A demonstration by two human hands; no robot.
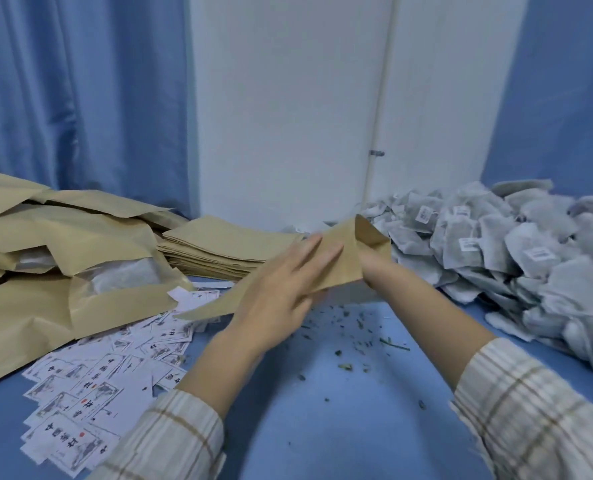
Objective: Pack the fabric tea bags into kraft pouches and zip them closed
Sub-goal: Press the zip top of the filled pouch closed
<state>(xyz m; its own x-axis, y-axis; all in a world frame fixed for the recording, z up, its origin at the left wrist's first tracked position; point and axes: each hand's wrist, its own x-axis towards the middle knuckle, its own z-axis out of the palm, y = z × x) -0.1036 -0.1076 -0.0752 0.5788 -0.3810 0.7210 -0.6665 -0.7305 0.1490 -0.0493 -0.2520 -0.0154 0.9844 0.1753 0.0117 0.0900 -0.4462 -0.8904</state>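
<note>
I hold a flat kraft pouch (343,268) up above the blue table, its open mouth turned to the right. My left hand (277,292) holds it with straight fingers laid across its outer face and the thumb tucked under its lower edge. My right hand (373,268) reaches into the mouth; its fingers are hidden inside the pouch. A big heap of grey fabric tea bags (496,251) with small white tags lies at the right, just beyond the pouch. No tea bag shows in either hand.
A neat stack of flat kraft pouches (219,247) sits behind my left hand. Filled window pouches (80,271) are heaped at the far left. Printed paper labels (97,382) are scattered at the front left. Loose tea crumbs (350,341) dot the blue table (323,427).
</note>
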